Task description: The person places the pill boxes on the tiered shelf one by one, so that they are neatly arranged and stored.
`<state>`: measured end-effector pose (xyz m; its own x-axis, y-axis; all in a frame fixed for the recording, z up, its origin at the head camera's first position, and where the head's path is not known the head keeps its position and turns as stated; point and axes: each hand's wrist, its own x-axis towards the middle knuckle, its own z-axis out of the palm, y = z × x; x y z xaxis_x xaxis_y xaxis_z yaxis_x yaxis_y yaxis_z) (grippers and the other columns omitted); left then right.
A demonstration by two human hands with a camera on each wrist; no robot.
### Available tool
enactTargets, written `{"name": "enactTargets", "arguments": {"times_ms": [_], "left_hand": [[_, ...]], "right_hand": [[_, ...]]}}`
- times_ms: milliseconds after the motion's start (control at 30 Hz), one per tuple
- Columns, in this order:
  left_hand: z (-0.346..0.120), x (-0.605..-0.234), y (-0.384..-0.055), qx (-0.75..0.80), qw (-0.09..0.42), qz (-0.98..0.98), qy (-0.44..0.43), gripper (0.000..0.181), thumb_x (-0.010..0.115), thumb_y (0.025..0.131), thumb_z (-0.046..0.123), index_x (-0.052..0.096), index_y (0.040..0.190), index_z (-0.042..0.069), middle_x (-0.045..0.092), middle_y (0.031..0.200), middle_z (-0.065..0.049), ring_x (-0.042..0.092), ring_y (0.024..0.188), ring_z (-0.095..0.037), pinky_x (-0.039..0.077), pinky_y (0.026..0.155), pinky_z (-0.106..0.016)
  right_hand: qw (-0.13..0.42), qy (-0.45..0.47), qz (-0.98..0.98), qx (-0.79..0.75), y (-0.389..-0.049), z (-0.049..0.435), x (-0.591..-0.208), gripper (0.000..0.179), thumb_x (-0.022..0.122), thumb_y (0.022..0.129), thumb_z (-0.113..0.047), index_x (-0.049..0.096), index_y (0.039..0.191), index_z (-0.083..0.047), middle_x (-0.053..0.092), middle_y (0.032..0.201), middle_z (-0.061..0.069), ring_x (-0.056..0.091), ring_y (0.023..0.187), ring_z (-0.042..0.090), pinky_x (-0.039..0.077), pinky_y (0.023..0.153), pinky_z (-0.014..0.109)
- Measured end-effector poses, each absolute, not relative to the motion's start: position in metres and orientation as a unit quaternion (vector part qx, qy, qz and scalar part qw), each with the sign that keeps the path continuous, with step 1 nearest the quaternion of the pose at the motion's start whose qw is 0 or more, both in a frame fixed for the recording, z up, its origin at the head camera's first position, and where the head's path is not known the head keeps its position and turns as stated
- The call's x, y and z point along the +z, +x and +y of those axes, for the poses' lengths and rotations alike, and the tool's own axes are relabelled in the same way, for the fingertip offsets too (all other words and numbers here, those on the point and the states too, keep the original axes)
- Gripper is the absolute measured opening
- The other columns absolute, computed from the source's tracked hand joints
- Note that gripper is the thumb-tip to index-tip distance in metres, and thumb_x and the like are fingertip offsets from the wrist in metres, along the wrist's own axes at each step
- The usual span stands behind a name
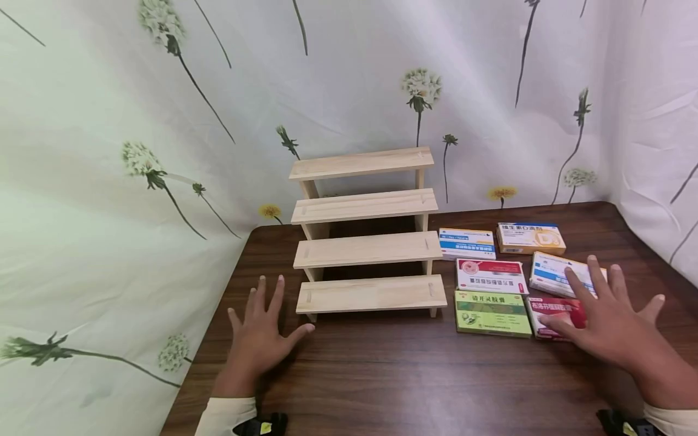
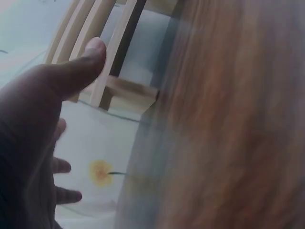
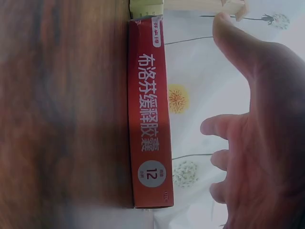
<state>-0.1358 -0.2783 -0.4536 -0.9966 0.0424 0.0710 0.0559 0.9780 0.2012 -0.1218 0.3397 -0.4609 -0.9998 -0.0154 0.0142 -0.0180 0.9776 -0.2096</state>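
Observation:
A pale wooden rack with stepped shelves stands at the middle of the table. Beside its lower left end my left hand is spread, holding nothing; in the left wrist view its thumb shows in front of the rack's end. My right hand hovers with fingers spread over the right-hand medicine boxes, partly covering a red box and a blue-and-white box. In the right wrist view the red box lies apart from the fingers. Left of it lies a green box.
Behind these lie a red-and-white box, another blue-and-white box and a white-and-orange box. The brown wooden table meets a white curtain with a dandelion print at its back and left.

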Motion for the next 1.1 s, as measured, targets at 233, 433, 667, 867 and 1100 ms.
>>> {"name": "enactTargets", "arguments": {"times_ms": [233, 433, 667, 867, 1100], "left_hand": [[-0.268, -0.466, -0.141, -0.210, 0.077, -0.970, -0.090, 0.120, 0.083, 0.094, 0.057, 0.007, 0.179, 0.023, 0.012, 0.182, -0.025, 0.029, 0.160, -0.060, 0.023, 0.118, -0.088], [-0.265, -0.475, -0.143, -0.310, 0.092, -0.937, -0.130, 0.125, 0.090, 0.093, 0.037, -0.002, 0.178, 0.026, 0.008, 0.182, -0.024, 0.023, 0.164, -0.056, 0.038, 0.118, -0.077], [-0.264, -0.485, -0.150, -0.411, 0.108, -0.893, -0.145, 0.123, 0.090, 0.093, 0.024, 0.002, 0.178, 0.028, 0.009, 0.181, -0.021, 0.031, 0.161, -0.052, 0.032, 0.123, -0.075], [-0.264, -0.492, -0.155, -0.537, 0.079, -0.828, -0.138, 0.120, 0.086, 0.095, 0.007, 0.004, 0.177, 0.037, 0.010, 0.182, -0.017, 0.034, 0.162, -0.049, 0.033, 0.122, -0.073], [-0.262, -0.494, -0.160, -0.530, 0.080, -0.833, -0.139, 0.126, 0.093, 0.088, 0.009, 0.008, 0.177, 0.036, 0.011, 0.182, -0.013, 0.035, 0.162, -0.045, 0.034, 0.123, -0.067]], "right_hand": [[-0.018, 0.002, -0.995, 0.101, -0.124, 0.346, -0.462, 0.119, 0.056, 0.096, -0.083, 0.011, 0.174, -0.004, -0.014, 0.175, 0.038, -0.012, 0.161, 0.065, -0.003, 0.102, 0.102], [-0.026, 0.006, -0.994, 0.104, -0.124, 0.355, -0.462, 0.117, 0.056, 0.098, -0.081, 0.015, 0.173, -0.003, -0.008, 0.174, 0.040, -0.006, 0.160, 0.066, 0.003, 0.102, 0.102], [0.000, 0.025, -0.994, 0.108, -0.121, 0.364, -0.459, 0.114, 0.067, 0.096, -0.074, 0.022, 0.172, -0.001, 0.005, 0.175, 0.040, 0.006, 0.160, 0.064, 0.000, 0.104, 0.100], [0.044, 0.046, -0.992, 0.107, -0.120, 0.362, -0.459, 0.109, 0.081, 0.088, -0.063, 0.039, 0.163, 0.003, 0.022, 0.171, 0.040, 0.019, 0.152, 0.064, 0.012, 0.106, 0.091], [0.045, 0.071, -0.991, 0.100, -0.121, 0.364, -0.456, 0.100, 0.091, 0.082, -0.057, 0.054, 0.155, 0.000, 0.043, 0.155, 0.039, 0.038, 0.126, 0.061, 0.033, 0.087, 0.072]]}}
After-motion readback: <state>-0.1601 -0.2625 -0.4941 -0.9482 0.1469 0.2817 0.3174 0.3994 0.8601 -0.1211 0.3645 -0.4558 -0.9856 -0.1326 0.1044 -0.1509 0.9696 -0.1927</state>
